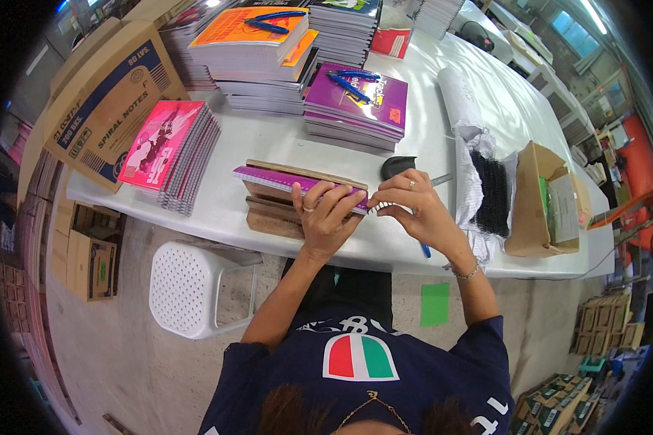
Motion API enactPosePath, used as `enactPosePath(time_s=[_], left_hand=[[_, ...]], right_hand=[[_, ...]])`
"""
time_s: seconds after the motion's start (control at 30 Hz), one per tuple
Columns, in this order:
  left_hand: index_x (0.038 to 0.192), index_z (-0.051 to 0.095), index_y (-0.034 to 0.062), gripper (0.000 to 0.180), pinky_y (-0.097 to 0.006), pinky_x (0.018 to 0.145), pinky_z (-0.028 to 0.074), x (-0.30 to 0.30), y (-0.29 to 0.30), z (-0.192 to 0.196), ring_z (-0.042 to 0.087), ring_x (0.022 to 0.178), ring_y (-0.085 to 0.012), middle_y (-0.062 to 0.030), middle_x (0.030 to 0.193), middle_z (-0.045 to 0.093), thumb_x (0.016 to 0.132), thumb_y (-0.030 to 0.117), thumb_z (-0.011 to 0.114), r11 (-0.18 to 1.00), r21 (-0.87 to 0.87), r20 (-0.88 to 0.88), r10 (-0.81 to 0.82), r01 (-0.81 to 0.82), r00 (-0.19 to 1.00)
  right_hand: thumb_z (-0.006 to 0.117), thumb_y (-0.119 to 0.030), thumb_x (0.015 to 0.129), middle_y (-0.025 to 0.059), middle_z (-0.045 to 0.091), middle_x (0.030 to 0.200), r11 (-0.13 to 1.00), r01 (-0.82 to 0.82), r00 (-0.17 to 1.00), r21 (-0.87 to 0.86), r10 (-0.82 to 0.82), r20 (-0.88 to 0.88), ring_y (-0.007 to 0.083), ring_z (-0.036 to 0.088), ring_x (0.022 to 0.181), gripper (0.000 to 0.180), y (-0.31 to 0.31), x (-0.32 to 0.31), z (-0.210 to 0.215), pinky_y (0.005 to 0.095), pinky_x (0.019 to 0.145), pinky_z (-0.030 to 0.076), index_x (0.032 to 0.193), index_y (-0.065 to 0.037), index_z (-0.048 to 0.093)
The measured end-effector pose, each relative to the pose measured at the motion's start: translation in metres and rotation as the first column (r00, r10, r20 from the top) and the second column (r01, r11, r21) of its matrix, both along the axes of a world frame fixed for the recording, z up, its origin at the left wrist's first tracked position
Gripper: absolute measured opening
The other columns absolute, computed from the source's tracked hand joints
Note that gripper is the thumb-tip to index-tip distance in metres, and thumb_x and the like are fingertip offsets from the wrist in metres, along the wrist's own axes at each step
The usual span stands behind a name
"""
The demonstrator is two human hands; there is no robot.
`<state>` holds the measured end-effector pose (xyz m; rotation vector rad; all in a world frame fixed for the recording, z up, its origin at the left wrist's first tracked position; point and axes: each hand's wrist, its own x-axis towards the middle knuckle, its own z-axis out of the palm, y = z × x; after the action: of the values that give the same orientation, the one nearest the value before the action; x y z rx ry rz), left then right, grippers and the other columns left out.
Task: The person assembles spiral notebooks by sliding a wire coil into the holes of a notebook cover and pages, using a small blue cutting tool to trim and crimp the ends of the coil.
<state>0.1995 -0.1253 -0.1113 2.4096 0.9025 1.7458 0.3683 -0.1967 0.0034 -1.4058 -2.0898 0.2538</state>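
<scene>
A purple notebook [268, 178] stands edge-up in a slotted wooden holder [274, 220] near the table's front edge. My left hand [325, 216] grips the notebook's upper edge toward its right end, fingers bent over it. At that right end, my right hand [422, 210] pinches a thin spiral binding coil [440, 179]. Part of the coil shows at the notebook's corner, and its other end sticks out beyond my right hand. How far the coil sits in the holes is hidden by my fingers. Just behind my right hand lies a black object [397, 167].
Pink spiral notebooks [168, 148] and a carton [112, 101] stand at left. Behind are a purple notebook stack [355, 101] and an orange-topped stack [250, 43], both with blue pliers. At right, black coils [490, 192] lie in white wrapping beside an open box [533, 203]. A white stool [185, 290] stands front left.
</scene>
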Motion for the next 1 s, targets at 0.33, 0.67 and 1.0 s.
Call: enactPosePath(time_s=[0.33, 0.67, 1.0], left_hand=[[0.097, 0.069, 0.0242, 0.027, -0.046, 0.107, 0.021, -0.006, 0.010, 0.033, 0.051, 0.101, -0.0164, 0.0051, 0.096, 0.058, 0.070, 0.024, 0.074, 1.000, 0.008, -0.192, -0.012, 0.014, 0.981], [0.107, 0.065, 0.0231, 0.030, -0.041, 0.094, 0.028, -0.001, 0.019, 0.061, 0.054, 0.091, -0.0149, 0.0044, 0.090, 0.057, 0.081, 0.036, 0.069, 1.000, 0.000, -0.365, 0.016, -0.017, 0.931], [0.104, 0.064, 0.0134, 0.027, -0.038, 0.090, 0.041, -0.014, 0.029, 0.064, 0.061, 0.091, -0.0194, -0.0023, 0.092, 0.066, 0.080, 0.025, 0.071, 0.945, -0.085, -0.287, -0.327, 0.316, 0.900]], right_hand=[[0.065, -0.004, 0.083, 0.0049, 0.063, 0.095, 0.995, 0.092, 0.989, -0.049, -0.097, -0.113, 0.0253, 0.055, 0.093, 0.019, -0.008, -0.001, 0.000, 0.0371, 0.088, 0.038, 0.102, -0.008, 0.067], [0.059, -0.003, 0.091, 0.0128, 0.056, 0.084, 0.970, 0.240, 0.894, -0.046, -0.239, -0.380, 0.0242, 0.055, 0.077, 0.014, 0.000, -0.022, -0.011, 0.0335, 0.067, 0.045, 0.103, 0.000, 0.064], [0.055, -0.027, 0.099, 0.0054, 0.063, 0.091, 0.906, 0.147, 0.855, -0.398, -0.319, -0.409, 0.0124, 0.056, 0.080, 0.030, 0.029, 0.038, -0.017, 0.0276, 0.074, 0.048, 0.105, 0.001, 0.063]])
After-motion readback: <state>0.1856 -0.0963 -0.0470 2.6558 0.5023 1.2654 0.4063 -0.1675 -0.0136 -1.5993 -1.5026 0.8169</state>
